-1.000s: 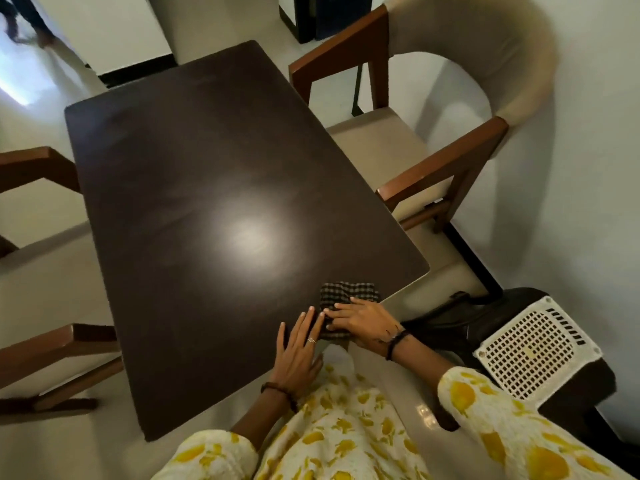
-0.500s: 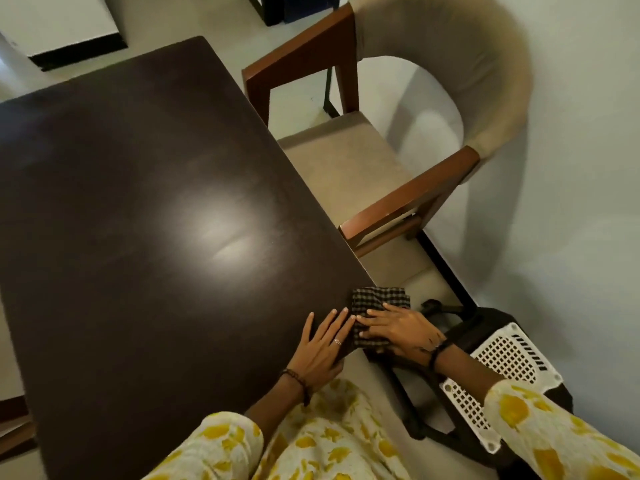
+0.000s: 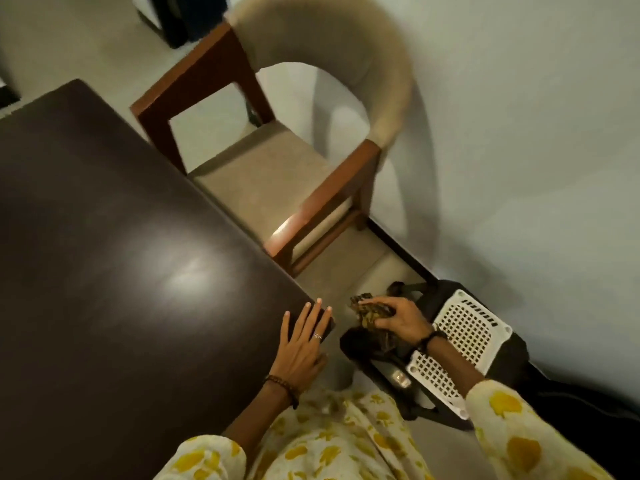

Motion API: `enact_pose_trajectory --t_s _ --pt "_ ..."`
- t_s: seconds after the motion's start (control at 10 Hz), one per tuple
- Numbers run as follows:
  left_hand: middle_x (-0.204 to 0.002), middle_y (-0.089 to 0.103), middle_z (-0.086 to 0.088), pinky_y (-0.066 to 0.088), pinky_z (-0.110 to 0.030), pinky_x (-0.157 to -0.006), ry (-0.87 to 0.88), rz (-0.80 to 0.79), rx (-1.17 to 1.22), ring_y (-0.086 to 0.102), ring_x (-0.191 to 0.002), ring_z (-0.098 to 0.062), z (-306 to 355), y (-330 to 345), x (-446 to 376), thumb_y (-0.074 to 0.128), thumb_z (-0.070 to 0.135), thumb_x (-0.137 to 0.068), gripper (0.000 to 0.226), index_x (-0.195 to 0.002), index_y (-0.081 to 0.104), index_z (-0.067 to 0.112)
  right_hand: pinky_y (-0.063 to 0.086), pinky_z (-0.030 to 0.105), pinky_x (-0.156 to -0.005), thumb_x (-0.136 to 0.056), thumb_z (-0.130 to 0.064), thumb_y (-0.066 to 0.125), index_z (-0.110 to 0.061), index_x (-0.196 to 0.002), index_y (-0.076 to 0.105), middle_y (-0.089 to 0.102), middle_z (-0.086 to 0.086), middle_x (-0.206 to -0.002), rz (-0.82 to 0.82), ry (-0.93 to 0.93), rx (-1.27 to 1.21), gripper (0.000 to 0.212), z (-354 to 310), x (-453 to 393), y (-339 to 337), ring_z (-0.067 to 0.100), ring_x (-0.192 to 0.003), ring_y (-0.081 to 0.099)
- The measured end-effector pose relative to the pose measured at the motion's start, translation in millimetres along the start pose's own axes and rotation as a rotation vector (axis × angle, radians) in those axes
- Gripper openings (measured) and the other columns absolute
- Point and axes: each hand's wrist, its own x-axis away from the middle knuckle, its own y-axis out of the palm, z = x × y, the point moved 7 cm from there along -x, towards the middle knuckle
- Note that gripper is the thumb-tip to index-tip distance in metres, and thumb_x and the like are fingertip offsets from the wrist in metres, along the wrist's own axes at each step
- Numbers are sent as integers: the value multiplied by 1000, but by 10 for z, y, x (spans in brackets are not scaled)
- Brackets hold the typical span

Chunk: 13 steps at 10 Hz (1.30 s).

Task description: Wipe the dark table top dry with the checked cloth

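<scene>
The right hand [image 3: 398, 318] grips a bunched checked cloth [image 3: 370, 315], holding it off the desk, just beyond the near right corner and above a dark stool. The cloth looks small, dark-checked and crumpled; it is likely light, soft and limp, best gathered in the palm. The left hand [image 3: 301, 344] lies flat, fingers straight, on the dark desk [image 3: 121, 271] corner.

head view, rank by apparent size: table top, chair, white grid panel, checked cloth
1. table top, cut off by the frame edge
2. chair, close to the table in apparent area, so that order is unsure
3. white grid panel, partly behind the right arm
4. checked cloth, bunched in the right hand
</scene>
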Motion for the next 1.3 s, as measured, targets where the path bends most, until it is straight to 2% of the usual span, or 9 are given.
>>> enact_pose_trajectory --t_s 0.2,0.4,0.6,0.7,0.8,0.9,1.0,1.1,1.3 --pt "-142 41 -9 14 -53 -111 281 -86 -97 37 -131 -25 1044 190 -473 79 53 -46 111 -138 32 12 59 27 -61 -88 9 45 -3 -113 58 75 2 -81 534 414 -1351 31 1360 838 -172 18 -72 71" --pt "-140 46 -5 4 -47 -108 527 -341 -244 22 -138 -22 2084 929 -974 70 54 -44 111 -140 32 12 57 34 -63 -92 1 45 -7 -109 61 74 3 -81 885 556 -1673 25 2315 1416 -201 26 -80 67" --pt "-131 54 -7 39 -51 -98 554 -381 -275 51 -120 -23 2509 1640 -1834 82 56 -32 117 -132 44 10 50 38 -86 -85 8 55 -2 -124 57 63 18 -117 1018 723 -1250 40 3073 1261 -377 28 -95 60" --pt "-134 51 -7 34 -52 -102 505 -417 -300 49 -122 -24 2524 1957 -2167 77 60 -44 124 -140 21 3 48 46 -96 -84 -6 63 -14 -126 58 64 16 -118 954 799 -902 43 3296 993 -378 31 -105 60" --pt "-152 10 -8 2 -53 -110 492 -482 -260 16 -140 -28 2426 2285 -2262 70 47 -68 105 -141 2 14 40 48 -105 -89 -21 60 -20 -140 41 51 15 -137 886 799 -612 54 3397 726 -299 34 -123 49" --pt "-147 -22 -1 -22 -44 -104 468 -490 -278 -12 -141 -22 2318 2553 -2252 52 44 -84 93 -135 -21 19 11 43 -118 -94 -55 25 -10 -148 13 14 13 -157 759 644 -404 70 3313 389 -207 29 -145 14" --pt "-152 -17 -3 -22 -44 -103 436 -469 -264 -12 -141 -22 2301 2644 -2220 43 41 -90 80 -139 -16 17 -3 39 -117 -49 -72 -42 -6 -148 -6 -8 14 -158 459 680 -53 125 3414 162 -8 27 -146 -5" --pt "-154 -13 -5 -22 -43 -104 419 -432 -268 -11 -141 -21 2323 2593 -2207 35 38 -94 72 -143 -12 13 -4 39 -117 -58 -71 -36 -5 -148 -6 -7 16 -158 403 711 17 116 3445 136 46 27 -146 -4" --pt "-153 -13 -10 -22 -39 -104 233 -288 -111 -11 -141 -22 2229 2133 -2023 36 37 -94 74 -135 -20 15 -1 38 -116 -97 -29 40 -2 -147 11 10 18 -156 423 377 277 64 3107 307 -172 29 -145 10"
